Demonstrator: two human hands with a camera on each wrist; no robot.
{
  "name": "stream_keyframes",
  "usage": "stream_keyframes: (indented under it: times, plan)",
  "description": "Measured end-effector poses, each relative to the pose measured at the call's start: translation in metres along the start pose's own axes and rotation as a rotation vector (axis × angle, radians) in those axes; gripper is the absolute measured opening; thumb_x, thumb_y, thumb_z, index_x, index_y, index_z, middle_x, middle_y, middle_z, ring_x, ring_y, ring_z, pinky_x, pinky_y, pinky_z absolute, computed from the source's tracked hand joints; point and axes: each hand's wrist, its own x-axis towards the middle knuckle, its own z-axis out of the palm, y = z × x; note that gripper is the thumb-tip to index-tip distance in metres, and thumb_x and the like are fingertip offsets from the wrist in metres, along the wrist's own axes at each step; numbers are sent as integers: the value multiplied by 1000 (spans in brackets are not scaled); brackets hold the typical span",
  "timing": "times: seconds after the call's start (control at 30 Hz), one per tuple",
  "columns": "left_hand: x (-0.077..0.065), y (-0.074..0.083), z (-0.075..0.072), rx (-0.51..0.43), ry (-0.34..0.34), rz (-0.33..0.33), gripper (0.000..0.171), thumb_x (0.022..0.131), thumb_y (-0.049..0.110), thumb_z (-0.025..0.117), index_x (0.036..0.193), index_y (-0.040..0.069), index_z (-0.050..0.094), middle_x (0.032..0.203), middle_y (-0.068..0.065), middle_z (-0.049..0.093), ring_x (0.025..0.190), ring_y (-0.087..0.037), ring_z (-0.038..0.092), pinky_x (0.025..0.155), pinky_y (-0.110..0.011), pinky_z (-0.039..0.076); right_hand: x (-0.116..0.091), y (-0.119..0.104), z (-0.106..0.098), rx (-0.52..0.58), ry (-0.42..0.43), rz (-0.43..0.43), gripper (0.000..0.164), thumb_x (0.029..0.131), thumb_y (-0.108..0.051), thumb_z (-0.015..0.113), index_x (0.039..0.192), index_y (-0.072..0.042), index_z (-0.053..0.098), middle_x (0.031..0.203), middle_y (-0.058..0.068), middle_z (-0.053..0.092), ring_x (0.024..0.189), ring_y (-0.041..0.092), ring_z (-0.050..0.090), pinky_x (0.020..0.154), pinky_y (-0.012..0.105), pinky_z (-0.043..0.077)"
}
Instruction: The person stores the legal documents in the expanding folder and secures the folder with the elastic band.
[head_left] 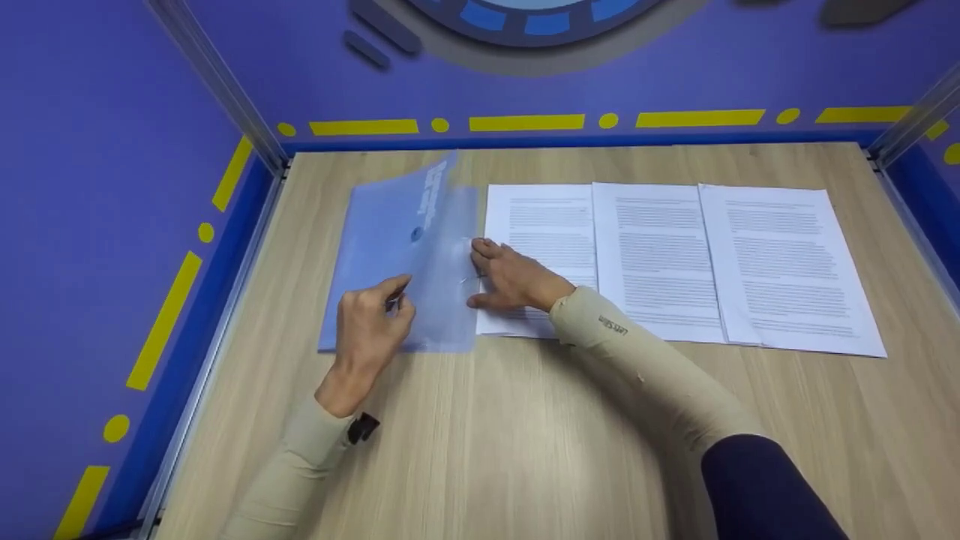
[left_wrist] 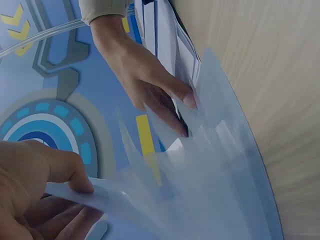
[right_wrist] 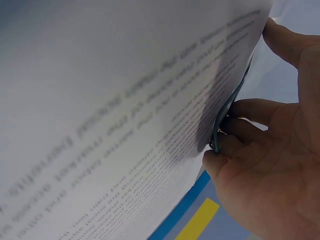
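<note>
A translucent blue plastic folder (head_left: 375, 247) lies at the left of the table, its front cover lifted and leaning over. My left hand (head_left: 371, 322) pinches the edge of that cover between thumb and fingers; the left wrist view shows the plastic sheet (left_wrist: 190, 195) coming from between them. My right hand (head_left: 514, 277) has its fingers spread at the folder's right side, over the left edge of the leftmost paper stack (head_left: 551, 210). In the right wrist view its fingertips touch the edge of the printed paper (right_wrist: 125, 125), beside a thin dark cord-like strip (right_wrist: 220, 115).
Two more printed paper stacks, a middle one (head_left: 664, 247) and a right one (head_left: 795, 262), lie in a row to the right. The wooden table (head_left: 517, 435) is bounded by a blue back wall (head_left: 540, 97) and a left wall (head_left: 82, 187).
</note>
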Motion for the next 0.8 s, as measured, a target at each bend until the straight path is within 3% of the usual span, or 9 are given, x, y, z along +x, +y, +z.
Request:
stream_keyframes:
  times: [0.27,0.57,0.8]
  plan:
    - [-1,-4,-4,-6,43,-35,24,91,-7,71,114,-9,79,94,-23,81,75,-29,78,66,-45,64,-1,0,0,19,-9,6,97,103,-54,65,168,4,21,178,19,14,165,35,14,134,47,15]
    - [-6,-10,-10,18,42,-52,18,100,3,72,111,-10,80,86,-22,80,61,-24,71,58,-43,61,-1,0,-1,7,-3,-17,94,103,-52,66,167,4,25,178,20,17,165,33,16,134,48,18]
    - [-8,-14,-17,36,82,26,17,99,-3,71,111,-14,77,82,-23,78,61,-24,72,55,-40,61,0,0,0,17,-14,0,95,104,-54,64,168,3,23,178,19,14,166,33,13,134,47,16]
